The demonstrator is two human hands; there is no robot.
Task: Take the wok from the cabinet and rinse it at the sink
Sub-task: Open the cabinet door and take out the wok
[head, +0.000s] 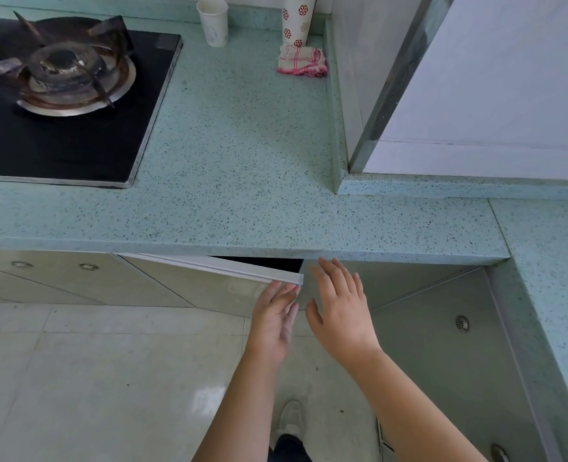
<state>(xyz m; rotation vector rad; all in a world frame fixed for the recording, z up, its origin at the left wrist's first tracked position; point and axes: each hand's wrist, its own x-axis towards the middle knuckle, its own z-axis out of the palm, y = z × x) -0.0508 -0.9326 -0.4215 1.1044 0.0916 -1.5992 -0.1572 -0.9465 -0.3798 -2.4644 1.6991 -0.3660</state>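
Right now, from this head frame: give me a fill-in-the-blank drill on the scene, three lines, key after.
1. The left hand touches the corner of the cabinet door, which stands partly ____.
2. The right hand, fingers straight, holds ____.
3. The gas burner sits to the ____ of the white paper cup.

Missing words: open; nothing; left.

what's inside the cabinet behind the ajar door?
Only a dark gap shows above the door; the door and countertop hide the interior, so no wok is visible.
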